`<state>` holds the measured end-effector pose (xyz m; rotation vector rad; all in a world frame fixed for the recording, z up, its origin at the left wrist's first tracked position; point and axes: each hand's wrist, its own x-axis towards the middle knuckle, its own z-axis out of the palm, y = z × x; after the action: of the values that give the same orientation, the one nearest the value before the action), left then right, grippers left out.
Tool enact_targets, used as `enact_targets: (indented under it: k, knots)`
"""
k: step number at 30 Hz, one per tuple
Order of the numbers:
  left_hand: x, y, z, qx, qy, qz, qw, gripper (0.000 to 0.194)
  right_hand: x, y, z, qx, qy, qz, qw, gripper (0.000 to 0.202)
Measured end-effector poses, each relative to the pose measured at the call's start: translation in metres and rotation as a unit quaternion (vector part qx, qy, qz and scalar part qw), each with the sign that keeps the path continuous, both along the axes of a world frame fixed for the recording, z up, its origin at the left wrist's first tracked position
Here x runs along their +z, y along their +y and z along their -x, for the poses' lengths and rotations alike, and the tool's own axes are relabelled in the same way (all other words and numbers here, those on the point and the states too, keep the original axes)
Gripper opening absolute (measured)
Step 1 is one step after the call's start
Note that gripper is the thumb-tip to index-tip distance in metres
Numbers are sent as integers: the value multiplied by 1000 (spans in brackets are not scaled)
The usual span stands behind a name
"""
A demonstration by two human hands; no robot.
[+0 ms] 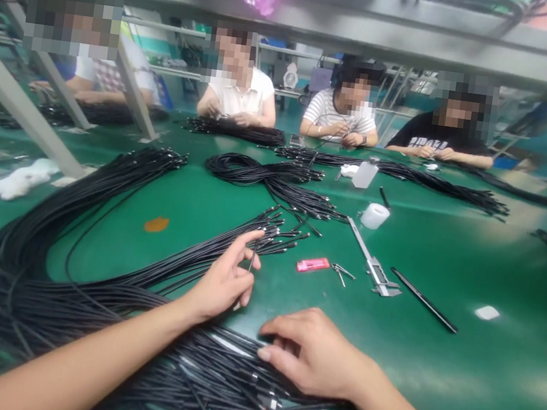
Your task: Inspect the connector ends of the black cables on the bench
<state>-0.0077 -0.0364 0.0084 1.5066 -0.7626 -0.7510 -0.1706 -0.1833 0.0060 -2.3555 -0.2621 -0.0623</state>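
My left hand [228,276] is raised over the cable bundle, fingers curled around a thin black cable [253,255] whose short upright length shows between them. Just behind it lie the metal-tipped ends of a black cable bundle [186,254], which curves round from the left. My right hand [312,351] hovers or rests at the edge of the nearer cables [211,372]; which of these, I cannot tell. Its thumb and forefinger are apart, with nothing seen between them. Silvery plugs [270,403] cluster below that hand.
On the green table [448,255] lie a caliper [371,261], a black pen-like stick [425,300], a pink-red item [312,265], a white roll [375,216] and a clear bottle [365,173]. More cable bundles [238,168] lie beyond. Several people sit opposite; grey shelf supports [20,98] stand left.
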Motion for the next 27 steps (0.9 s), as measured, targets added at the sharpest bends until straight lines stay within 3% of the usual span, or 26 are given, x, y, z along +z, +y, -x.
enact_targets:
  k: [5,9,11,14,17,19,22,25,27]
  knots:
    - [-2,-1,-3,23,-11,25,999,68,0,3,-1,-4,12,-57,998,22]
    - [-3,-3,-6,20,-46,28,998,49,-11,1,-6,-46,-18,-32,998,28]
    - [-3,-4,-8,23,-48,11,999,41,-18,-8,-11,-90,-45,-37,994,33]
    - [-4,-5,-9,18,-67,-14,997,40,-28,-38,-16,-220,-103,-67,968,28]
    - [-3,-5,-7,0,-92,-24,995,44,-37,-76,-17,-364,-163,26,917,26]
    - [-2,-5,-6,11,-113,-32,993,45,-43,-94,-17,-408,-135,128,894,31]
    - [-2,-5,-5,45,-177,-43,982,42,-51,-105,-16,-427,-43,214,878,33]
    - [-3,-5,-6,62,-217,-32,974,39,-54,-104,-16,-430,1,222,875,18]
    - [-5,-5,-7,47,-187,-8,981,35,-52,-104,-16,-435,-5,209,875,12]
